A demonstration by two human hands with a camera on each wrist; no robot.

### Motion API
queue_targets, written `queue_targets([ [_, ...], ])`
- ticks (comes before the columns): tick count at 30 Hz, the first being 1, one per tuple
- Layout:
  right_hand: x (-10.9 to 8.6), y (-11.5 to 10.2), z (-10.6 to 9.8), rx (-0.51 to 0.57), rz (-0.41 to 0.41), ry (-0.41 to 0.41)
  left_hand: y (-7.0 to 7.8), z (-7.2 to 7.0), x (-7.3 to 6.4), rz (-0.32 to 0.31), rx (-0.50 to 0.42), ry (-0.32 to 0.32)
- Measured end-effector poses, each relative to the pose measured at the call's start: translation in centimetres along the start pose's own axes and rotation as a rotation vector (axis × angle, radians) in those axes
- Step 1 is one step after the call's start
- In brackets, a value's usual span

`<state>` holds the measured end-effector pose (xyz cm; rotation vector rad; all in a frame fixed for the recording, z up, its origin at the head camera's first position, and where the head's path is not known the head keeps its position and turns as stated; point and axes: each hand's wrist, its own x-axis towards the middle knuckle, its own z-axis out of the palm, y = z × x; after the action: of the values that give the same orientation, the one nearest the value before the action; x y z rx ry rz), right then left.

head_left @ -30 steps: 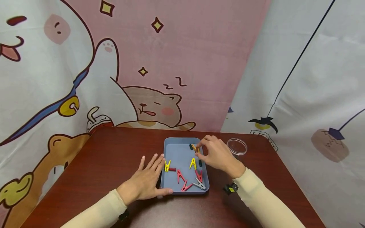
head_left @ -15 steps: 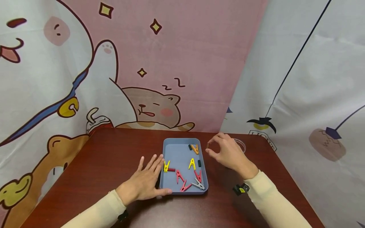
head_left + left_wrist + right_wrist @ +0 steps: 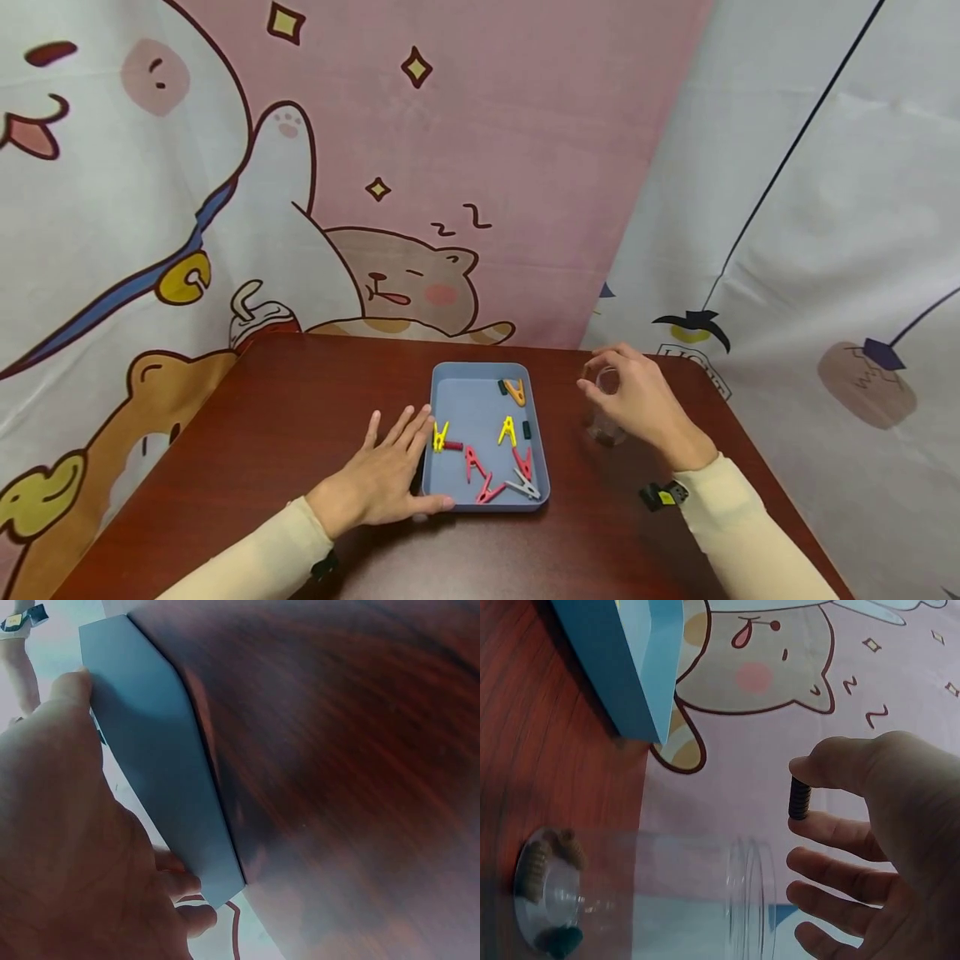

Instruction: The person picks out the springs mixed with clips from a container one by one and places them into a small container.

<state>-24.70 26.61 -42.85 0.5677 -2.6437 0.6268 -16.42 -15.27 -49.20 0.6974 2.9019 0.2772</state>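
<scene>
My right hand (image 3: 641, 404) pinches a small dark ridged cylinder (image 3: 799, 798) between thumb and index finger. The other fingers are spread apart. Below that hand stands a clear jar (image 3: 606, 432); in the right wrist view its open mouth faces the fingers. Inside lie two brown ridged pieces (image 3: 534, 871) and a green piece (image 3: 561, 941). My left hand (image 3: 381, 477) rests with straight, spread fingers along the left side of a blue-grey tray (image 3: 468, 396). In the left wrist view, fingertips and thumb touch the rim along the tray's side wall (image 3: 154, 742).
In the tray lie a yellow clip (image 3: 507, 432), red clips (image 3: 474, 462), a grey clip (image 3: 523, 485) and an orange clip (image 3: 515, 392). Dark green cylinders (image 3: 527, 430) and a dark red cylinder (image 3: 453, 446) lie among them. A printed cloth (image 3: 525, 167) hangs behind the brown table (image 3: 337, 383).
My right hand has lifted the ridged cylinder out of the tray and carried it right, over the jar. The left hand and the tray have stayed in place.
</scene>
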Motion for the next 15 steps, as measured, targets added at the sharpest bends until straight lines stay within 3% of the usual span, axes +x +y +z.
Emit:
queue_targets([
  [15, -1.2, 3.2, -1.0, -0.022, 0.037, 0.014, -0.1, 0.1, 0.1, 0.006, -0.009, 0.002],
])
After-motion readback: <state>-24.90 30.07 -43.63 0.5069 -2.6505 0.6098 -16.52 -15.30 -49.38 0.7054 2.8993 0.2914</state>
